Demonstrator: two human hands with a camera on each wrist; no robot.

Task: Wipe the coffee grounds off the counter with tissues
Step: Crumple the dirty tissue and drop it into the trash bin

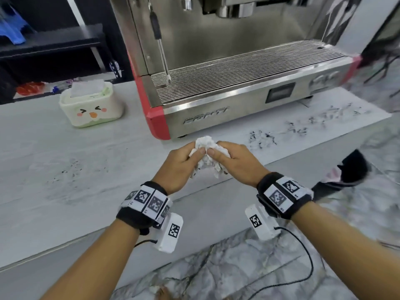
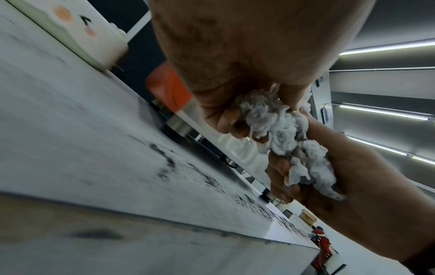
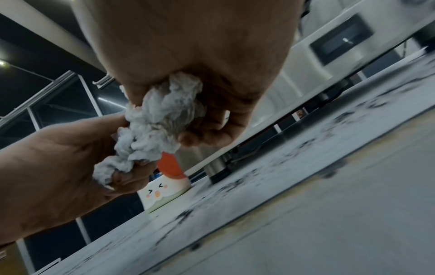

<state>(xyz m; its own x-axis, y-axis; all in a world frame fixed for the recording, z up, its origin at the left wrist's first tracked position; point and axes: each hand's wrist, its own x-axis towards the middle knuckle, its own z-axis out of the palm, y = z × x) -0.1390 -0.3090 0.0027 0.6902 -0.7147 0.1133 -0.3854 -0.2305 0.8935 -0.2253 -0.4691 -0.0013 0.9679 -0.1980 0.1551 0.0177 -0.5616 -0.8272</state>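
Observation:
A crumpled white tissue wad (image 1: 206, 146) is held just above the pale counter (image 1: 86, 191), in front of the espresso machine. My left hand (image 1: 195, 153) grips its left side and my right hand (image 1: 218, 154) grips its right side, thumbs meeting on top. In the left wrist view my left hand's fingers (image 2: 226, 121) curl into the tissue (image 2: 282, 130). The right wrist view shows my right hand's fingers (image 3: 212, 134) wrapped round the tissue (image 3: 160, 119). Dark coffee grounds (image 1: 303, 126) smear the counter to the right. Fainter specks (image 1: 71, 169) lie to the left.
A steel espresso machine with red corners (image 1: 238, 98) stands at the back of the counter. To its left sits a white tissue box with a cartoon face (image 1: 91, 107). At the right, past the counter edge, is a dark bag-like thing (image 1: 350, 169). Marble floor lies below.

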